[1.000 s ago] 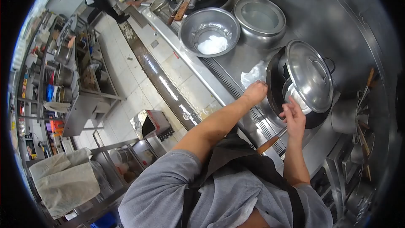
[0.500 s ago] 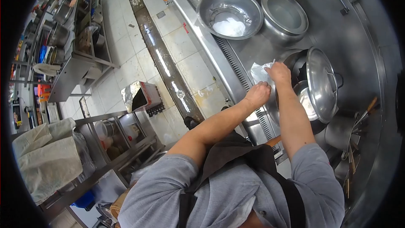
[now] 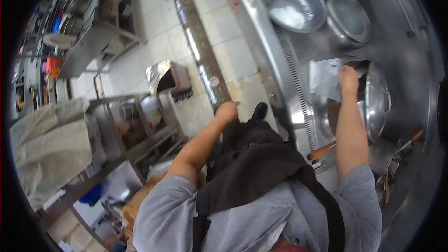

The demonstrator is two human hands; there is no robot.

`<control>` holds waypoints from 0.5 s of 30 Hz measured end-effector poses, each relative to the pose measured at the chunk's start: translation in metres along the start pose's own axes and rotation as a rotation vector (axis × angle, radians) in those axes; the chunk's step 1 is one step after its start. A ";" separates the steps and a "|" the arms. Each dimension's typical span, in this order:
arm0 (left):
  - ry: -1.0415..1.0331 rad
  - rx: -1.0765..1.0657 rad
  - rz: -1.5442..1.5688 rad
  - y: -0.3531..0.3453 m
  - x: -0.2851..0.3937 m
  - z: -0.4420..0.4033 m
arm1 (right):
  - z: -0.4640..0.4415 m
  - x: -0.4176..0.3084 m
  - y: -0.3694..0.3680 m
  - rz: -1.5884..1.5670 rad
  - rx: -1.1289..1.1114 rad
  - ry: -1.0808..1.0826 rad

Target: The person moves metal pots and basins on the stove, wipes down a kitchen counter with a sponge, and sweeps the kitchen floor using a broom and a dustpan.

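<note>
My right hand (image 3: 349, 81) is closed on the edge of a white plastic bag (image 3: 325, 78), which hangs flattened over the stove top. Just beneath and to the right of that hand is a pan with a wooden handle (image 3: 321, 152), and a domed metal lid (image 3: 376, 102) leans upright beside it. My left hand (image 3: 227, 112) is out over the floor, well away from the bag. Its fingers are closed, and a tiny bit seems to stick out of them, too small and blurred to name.
A large metal bowl (image 3: 293, 4) with white stuff inside stands up the counter, beside a round metal pot (image 3: 348, 17). Utensils (image 3: 389, 172) stand to the lower right. An open tin (image 3: 169, 77) sits left of the floor drain (image 3: 198, 49). Shelving lines the left.
My left hand has moved away from the bag, left and out over the floor. My right hand still holds the bag, which now hangs more spread out. The whole view has shifted.
</note>
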State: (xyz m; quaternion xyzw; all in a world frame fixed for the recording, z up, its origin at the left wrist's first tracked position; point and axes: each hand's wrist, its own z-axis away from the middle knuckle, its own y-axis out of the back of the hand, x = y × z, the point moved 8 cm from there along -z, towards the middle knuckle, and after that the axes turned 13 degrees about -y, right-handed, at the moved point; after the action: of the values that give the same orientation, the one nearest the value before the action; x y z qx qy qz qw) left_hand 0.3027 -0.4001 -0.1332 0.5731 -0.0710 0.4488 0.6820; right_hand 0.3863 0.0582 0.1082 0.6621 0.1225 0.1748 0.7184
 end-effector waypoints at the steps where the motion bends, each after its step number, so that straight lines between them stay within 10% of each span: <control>1: 0.214 -0.212 -0.005 0.006 -0.033 0.035 | -0.002 0.002 -0.001 -0.055 0.013 0.017; 4: 0.450 -0.342 -0.145 -0.068 -0.178 0.139 | -0.006 0.009 -0.008 0.047 0.045 0.000; 15: 0.653 -0.001 0.269 -0.008 -0.234 0.164 | 0.137 -0.056 0.010 -0.466 0.183 0.224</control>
State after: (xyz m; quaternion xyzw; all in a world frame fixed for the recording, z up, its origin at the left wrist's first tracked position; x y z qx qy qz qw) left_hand 0.2394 -0.6628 -0.2270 0.3845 0.0756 0.6941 0.6038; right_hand 0.3902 -0.0886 0.1281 0.6549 0.3656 0.0649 0.6583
